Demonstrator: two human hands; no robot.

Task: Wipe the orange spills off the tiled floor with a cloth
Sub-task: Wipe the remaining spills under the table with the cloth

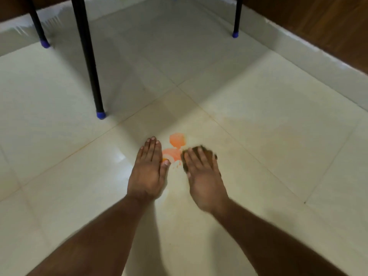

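My left hand (148, 172) lies flat on the tiled floor (258, 120), fingers straight and together, holding nothing. Just right of its fingers is the orange spill (176, 143): one blot farther away, a second nearer one touching my left thumb side, with small flecks below. My right hand (203, 174) presses flat on a dark brown cloth (201, 149), fingers straight on top of it; the cloth shows beyond my fingertips and at the left edge of the hand. The cloth's far left corner sits at the right edge of the spill. A faint orange haze spreads over the tiles beyond the blots. Far left stand black chair legs (87, 56) with blue caps (101, 114); a wooden skirting (328, 30) runs along the far right.
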